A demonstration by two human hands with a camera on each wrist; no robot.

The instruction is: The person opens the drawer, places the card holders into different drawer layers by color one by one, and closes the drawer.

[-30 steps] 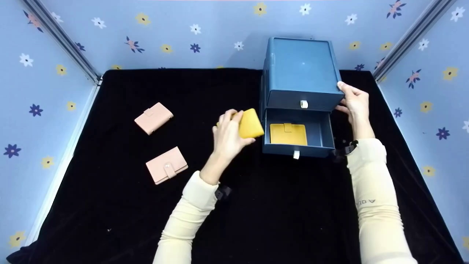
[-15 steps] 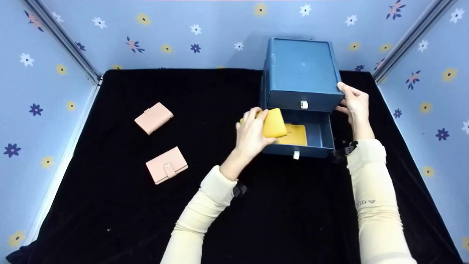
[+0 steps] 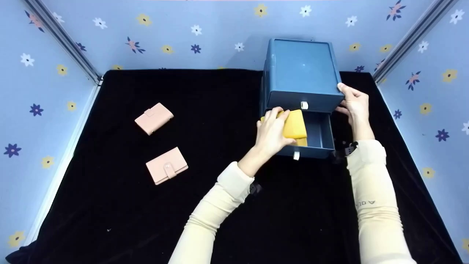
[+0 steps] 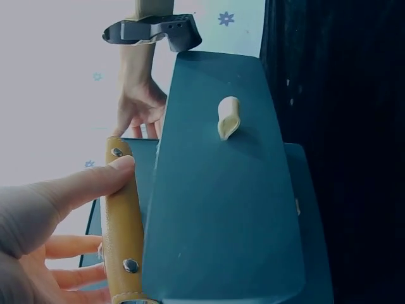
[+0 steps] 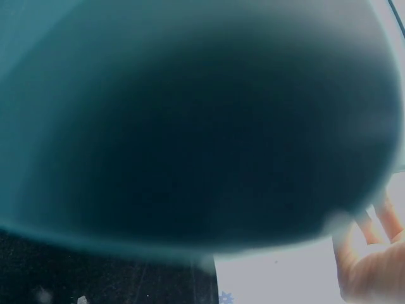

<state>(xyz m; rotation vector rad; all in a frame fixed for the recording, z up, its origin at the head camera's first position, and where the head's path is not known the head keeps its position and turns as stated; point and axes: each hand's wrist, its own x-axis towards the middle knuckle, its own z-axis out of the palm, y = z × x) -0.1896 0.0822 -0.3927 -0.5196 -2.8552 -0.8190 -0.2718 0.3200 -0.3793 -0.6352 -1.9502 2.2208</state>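
Observation:
In the head view my left hand (image 3: 270, 131) grips a yellow card holder (image 3: 294, 125) by its edges, above the pulled-out lower drawer (image 3: 319, 134). The left wrist view shows the studded spine of this card holder (image 4: 123, 221) under my thumb. A second yellow card holder (image 3: 302, 142) lies in the drawer, mostly hidden beneath the held one. My right hand (image 3: 355, 106) holds the front right corner of the blue drawer cabinet (image 3: 304, 68), thumb on the top edge and fingers at the side. The cabinet's upper drawer (image 3: 285, 100) is closed.
Two pink card holders, one farther back (image 3: 154, 118) and one nearer (image 3: 166, 165), lie on the black cloth (image 3: 205, 220) at the left. Flowered blue panels (image 3: 220, 22) enclose the back and sides. The cabinet stands near the back panel.
My left hand has carried the yellow card holder rightward, from beside the drawer to over it, covering most of the card holder inside. The right hand has stayed at the cabinet corner.

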